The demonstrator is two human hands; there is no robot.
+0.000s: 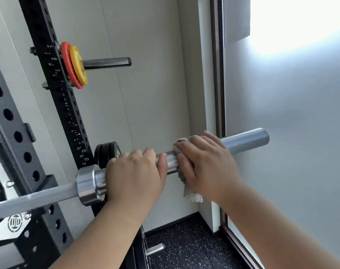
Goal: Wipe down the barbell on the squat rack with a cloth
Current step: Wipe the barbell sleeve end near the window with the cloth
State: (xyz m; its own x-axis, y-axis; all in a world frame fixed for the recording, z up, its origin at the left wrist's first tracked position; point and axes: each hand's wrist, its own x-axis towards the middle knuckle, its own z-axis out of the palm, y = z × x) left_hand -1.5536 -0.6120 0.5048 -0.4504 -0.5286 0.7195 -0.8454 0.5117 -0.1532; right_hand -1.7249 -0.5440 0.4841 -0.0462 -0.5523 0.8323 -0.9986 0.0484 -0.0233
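A silver barbell (245, 141) lies across the black squat rack (15, 136), its bare sleeve running up to the right past a shiny collar (86, 183). My left hand (134, 175) grips the sleeve just right of the collar, fingers curled over the top. My right hand (206, 166) holds a grey cloth (185, 180) wrapped around the sleeve right beside the left hand. A frayed end of the cloth hangs below the bar. The sleeve's outer end is uncovered.
Red and yellow plates (74, 65) sit on a storage peg high on the rack upright. Black plates (107, 152) hang behind the barbell. A wall corner and a sliding door frame (217, 74) stand close behind the sleeve. Speckled rubber floor (184, 247) lies below.
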